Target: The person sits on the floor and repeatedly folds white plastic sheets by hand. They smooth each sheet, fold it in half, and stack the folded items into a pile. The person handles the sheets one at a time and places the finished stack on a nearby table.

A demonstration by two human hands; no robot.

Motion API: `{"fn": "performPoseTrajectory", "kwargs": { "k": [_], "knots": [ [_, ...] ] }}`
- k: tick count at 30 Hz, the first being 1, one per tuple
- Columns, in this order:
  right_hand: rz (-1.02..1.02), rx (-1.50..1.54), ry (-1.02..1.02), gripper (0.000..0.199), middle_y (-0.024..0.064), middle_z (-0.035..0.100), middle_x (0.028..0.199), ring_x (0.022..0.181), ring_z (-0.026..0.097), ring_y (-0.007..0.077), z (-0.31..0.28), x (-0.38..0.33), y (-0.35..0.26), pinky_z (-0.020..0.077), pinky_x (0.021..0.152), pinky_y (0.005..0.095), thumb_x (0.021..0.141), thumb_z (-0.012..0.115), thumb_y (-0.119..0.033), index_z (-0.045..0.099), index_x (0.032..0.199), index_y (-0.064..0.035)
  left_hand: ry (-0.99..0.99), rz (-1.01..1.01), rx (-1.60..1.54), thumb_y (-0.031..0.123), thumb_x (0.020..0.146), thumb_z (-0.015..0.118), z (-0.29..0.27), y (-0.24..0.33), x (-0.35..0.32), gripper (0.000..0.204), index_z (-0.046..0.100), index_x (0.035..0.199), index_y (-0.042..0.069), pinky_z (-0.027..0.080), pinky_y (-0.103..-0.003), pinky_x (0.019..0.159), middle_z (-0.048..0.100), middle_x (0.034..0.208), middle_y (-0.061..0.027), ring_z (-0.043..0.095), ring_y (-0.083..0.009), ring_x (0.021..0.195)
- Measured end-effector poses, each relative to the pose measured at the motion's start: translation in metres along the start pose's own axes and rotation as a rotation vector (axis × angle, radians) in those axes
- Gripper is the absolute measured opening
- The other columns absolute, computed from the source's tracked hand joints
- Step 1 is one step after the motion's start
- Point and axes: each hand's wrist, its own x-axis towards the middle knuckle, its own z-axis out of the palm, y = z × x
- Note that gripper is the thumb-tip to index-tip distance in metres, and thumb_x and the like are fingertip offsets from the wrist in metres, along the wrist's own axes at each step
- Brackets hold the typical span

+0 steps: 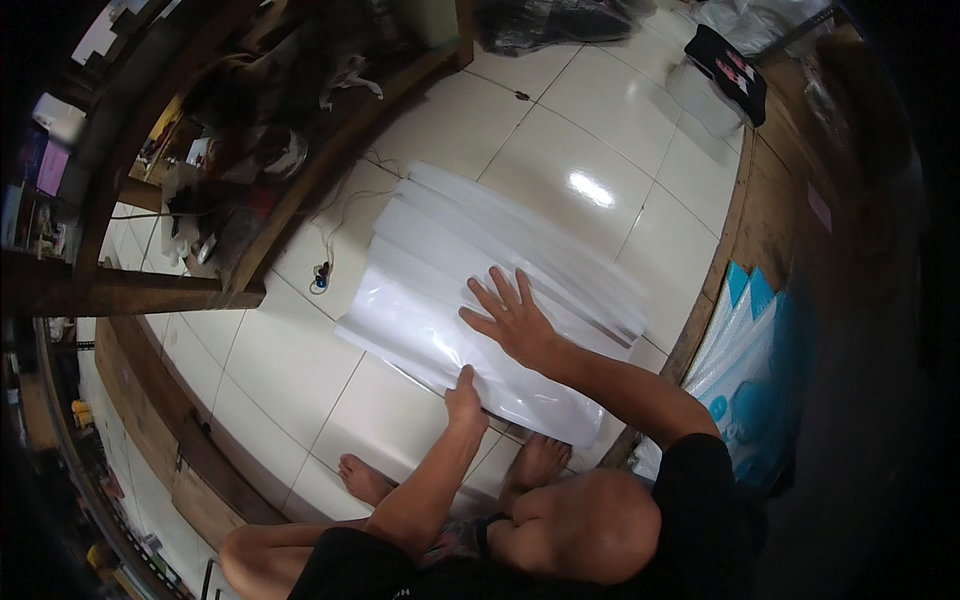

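Nearest to us are our bent knees and bare feet (440,475), planted on the white tiled floor (270,360) just short of the near edge of a stack of glossy white plastic sheets (440,270). Our left hand (465,400) sits at that near edge, its grip closed on the edge of the stack, fingers curled under or against it so that we cannot tell how many layers it has. A little farther on, our right hand (515,320) lies flat on top of the sheets with its fingers spread wide, pressing down and gripping nothing. The sheets lie overlapped and fanned on the floor, running away from us toward the middle of the room, their far ends stepped one past another. Just off the left edge of the stack, a small plug or connector (320,275) rests on a tile with a thin white cable trailing from it. To our right, a bundle of blue and white printed packaging (745,370) leans beside a wooden border. Farther left stands a wooden shelf (260,150) crowded with dark clutter. At the far end, a white bin with a black cloth (728,62) draped over it stands near the wall.
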Motion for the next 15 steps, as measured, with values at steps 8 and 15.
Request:
{"fn": "performPoseTrajectory", "kwargs": {
  "k": [8, 15],
  "knots": [
    [0.126, -0.041, -0.016, 0.029, 0.0155, 0.022, 0.151, 0.135, 0.025, 0.044, 0.009, 0.002, 0.08, 0.0231, 0.108, 0.0592, 0.087, 0.058, -0.025, 0.061, 0.115, -0.018, 0.022, 0.011, 0.026, 0.021, 0.091, 0.057, 0.003, -0.001, 0.0, 0.053, 0.037, 0.13, -0.01, 0.048, -0.043, 0.09, 0.051, 0.122, -0.0189, 0.055, -0.0304, 0.106],
    [0.405, 0.372, -0.095, 0.061, 0.022, 0.035, 0.142, 0.128, 0.039, 0.0386, -0.015, 0.019, 0.16, 0.0323, 0.107, 0.0478, 0.081, 0.064, -0.028, 0.04, 0.133, -0.0079, 0.041, -0.039, 0.006, 0.021, 0.091, 0.057, 0.006, 0.005, -0.005, 0.051, 0.039, 0.128, -0.009, 0.048, -0.043, 0.09, 0.052, 0.12, -0.0177, 0.055, -0.0298, 0.106]
  ]
}}
